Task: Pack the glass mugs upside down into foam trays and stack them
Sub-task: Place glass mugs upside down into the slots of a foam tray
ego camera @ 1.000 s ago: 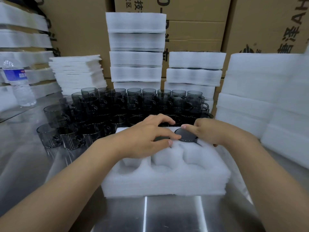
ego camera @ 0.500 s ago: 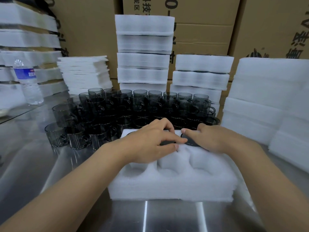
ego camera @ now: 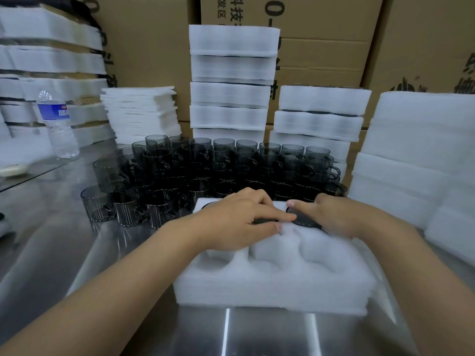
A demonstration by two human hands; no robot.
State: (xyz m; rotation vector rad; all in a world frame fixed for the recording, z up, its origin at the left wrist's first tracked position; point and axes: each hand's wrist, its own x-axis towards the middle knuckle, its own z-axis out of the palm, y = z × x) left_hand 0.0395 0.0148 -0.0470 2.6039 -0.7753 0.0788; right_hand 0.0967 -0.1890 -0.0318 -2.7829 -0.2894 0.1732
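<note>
Seating two upturned mugs in the back row of the tray (ego camera: 272, 281), both hands were low over the foam. The left hand (ego camera: 236, 222) lay curled over the middle mug (ego camera: 264, 221), of which only a dark sliver showed under the fingers (ego camera: 277, 214). The right hand (ego camera: 334, 217) curved round the right mug (ego camera: 304, 220), whose dark base stood just proud of the foam. Each hand gripped its mug rather than resting slack. The front pockets that showed held nothing.

The likeliest trouble was a mug going in crooked. Where the handles sat could not be seen, and one pushed against a pocket wall could wedge the glass at a tilt or tear the foam. A hard shove had its own cost. The tray looked light and the steel table (ego camera: 51, 240) slick, so it might slide back into the loose mugs (ego camera: 231, 163) crowded just behind it (glass against glass chips easily). Those mugs stood touching one another, so one knock could topple several. A base left standing high would matter later too: the next tray would sit unevenly, and a stack (ego camera: 231, 93) as tall as the one behind could lean.
</note>
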